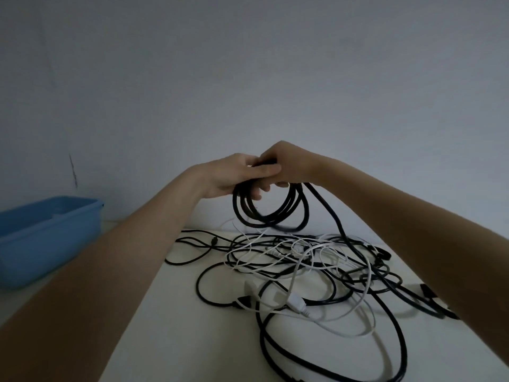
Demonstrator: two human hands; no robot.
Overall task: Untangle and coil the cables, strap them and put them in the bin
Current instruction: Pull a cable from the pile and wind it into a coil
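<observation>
A black cable coil of several loops hangs in the air above the table. My left hand grips the top of the coil with fingers curled round the loops. My right hand meets it from the right and pinches the same cable at the top. From there a free black strand runs down to the right into the tangle of black and white cables lying on the white table. The blue bin stands at the left, apart from both hands.
The tangle spreads over the table's middle and right, with plugs near the right edge and a white connector in front. A grey wall rises right behind the table. My forearms cross the lower left and right of the view.
</observation>
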